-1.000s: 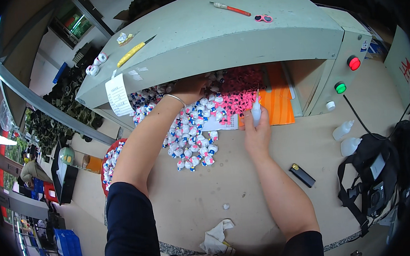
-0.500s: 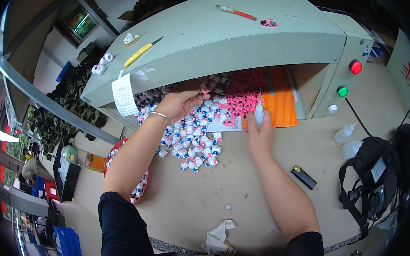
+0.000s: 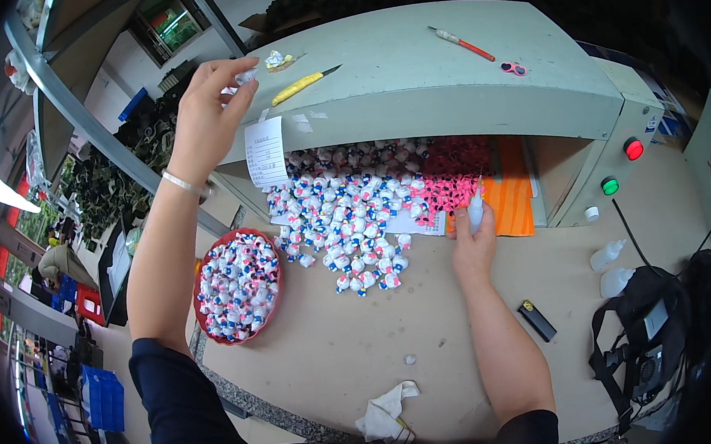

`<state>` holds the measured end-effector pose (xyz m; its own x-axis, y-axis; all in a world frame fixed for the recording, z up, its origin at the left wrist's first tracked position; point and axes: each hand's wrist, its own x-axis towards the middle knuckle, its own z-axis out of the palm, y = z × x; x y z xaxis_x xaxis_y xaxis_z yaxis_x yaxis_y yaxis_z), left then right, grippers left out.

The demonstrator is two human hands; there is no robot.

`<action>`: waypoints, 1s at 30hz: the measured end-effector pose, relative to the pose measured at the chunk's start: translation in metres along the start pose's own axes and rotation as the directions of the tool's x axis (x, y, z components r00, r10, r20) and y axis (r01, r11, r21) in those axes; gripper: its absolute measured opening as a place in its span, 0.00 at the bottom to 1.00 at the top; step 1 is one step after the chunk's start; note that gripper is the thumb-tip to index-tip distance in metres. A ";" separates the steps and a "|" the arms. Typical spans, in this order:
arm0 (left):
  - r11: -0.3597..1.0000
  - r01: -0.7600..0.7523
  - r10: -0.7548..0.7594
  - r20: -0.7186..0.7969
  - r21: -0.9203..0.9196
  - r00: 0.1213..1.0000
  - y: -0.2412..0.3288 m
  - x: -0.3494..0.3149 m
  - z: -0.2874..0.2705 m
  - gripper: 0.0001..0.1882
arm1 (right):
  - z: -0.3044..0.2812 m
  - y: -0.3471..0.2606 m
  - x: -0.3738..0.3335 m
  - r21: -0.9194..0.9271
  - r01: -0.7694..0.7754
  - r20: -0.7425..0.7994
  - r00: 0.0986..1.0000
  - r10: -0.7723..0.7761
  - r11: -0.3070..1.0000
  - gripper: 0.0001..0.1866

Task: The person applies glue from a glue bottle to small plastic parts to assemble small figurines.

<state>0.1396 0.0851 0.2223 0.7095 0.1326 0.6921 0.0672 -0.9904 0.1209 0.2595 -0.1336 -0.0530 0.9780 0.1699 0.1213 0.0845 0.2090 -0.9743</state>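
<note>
My left hand (image 3: 214,108) is raised at the left end of the grey cabinet's top. Its thumb and fingers close around a small white figure (image 3: 246,77), partly hidden by them. In my right hand (image 3: 474,245) is a small translucent squeeze bottle (image 3: 476,212) with a thin needle tip pointing up, held beside the pink pieces. A heap of small white figures (image 3: 347,214) with blue and pink parts spreads from under the cabinet onto the table. Pink glasses-shaped pieces (image 3: 444,197) lie to its right.
The grey cabinet (image 3: 443,59) carries a yellow-handled knife (image 3: 305,85), a red pen-like tool (image 3: 467,45) and one pink piece (image 3: 514,69). A red basket (image 3: 278,297) of figures stands left. Right are a black lighter-like object (image 3: 537,321), bottles (image 3: 615,281) and a black bag (image 3: 655,325).
My left hand has moved from the heap under the cabinet up and left to the cabinet top. The view has shifted, uncovering the red basket. My right hand still holds the bottle.
</note>
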 end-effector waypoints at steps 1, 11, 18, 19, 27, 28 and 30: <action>0.994 0.101 -0.104 0.061 0.045 0.993 -0.019 0.005 0.005 0.13 | 0.001 0.002 0.000 -0.013 -0.005 0.012 1.000 0.005 1.000 0.19; 0.804 -0.590 0.580 0.304 -0.069 0.755 0.069 -0.047 0.078 0.18 | -0.005 -0.004 0.004 0.017 0.009 -0.007 1.000 -0.009 1.000 0.17; 0.980 -0.175 0.188 0.735 -0.096 0.651 0.024 -0.053 0.220 0.18 | -0.001 0.005 0.004 0.000 0.012 -0.003 1.000 -0.012 1.000 0.18; 0.958 -0.251 0.271 0.721 -0.138 0.638 0.016 -0.055 0.233 0.17 | -0.001 0.005 0.003 0.006 0.016 0.012 1.000 -0.016 1.000 0.18; 0.939 -0.213 0.330 0.530 -0.271 0.781 0.009 -0.046 0.244 0.10 | -0.002 -0.003 0.003 0.003 -0.014 0.008 1.000 0.014 1.000 0.20; 0.939 -0.212 0.330 0.530 -0.271 0.781 0.005 -0.044 0.240 0.10 | -0.001 -0.002 0.003 0.015 -0.003 0.002 1.000 0.003 1.000 0.20; 0.964 -0.144 0.246 0.549 -0.222 0.798 0.001 -0.039 0.232 0.08 | -0.003 0.000 0.004 0.008 -0.002 0.001 1.000 0.002 1.000 0.20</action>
<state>0.2745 0.0694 0.0307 0.9685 -0.1593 0.1914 -0.1933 -0.9655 0.1744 0.2635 -0.1355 -0.0531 0.9780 0.1713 0.1193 0.0808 0.2165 -0.9729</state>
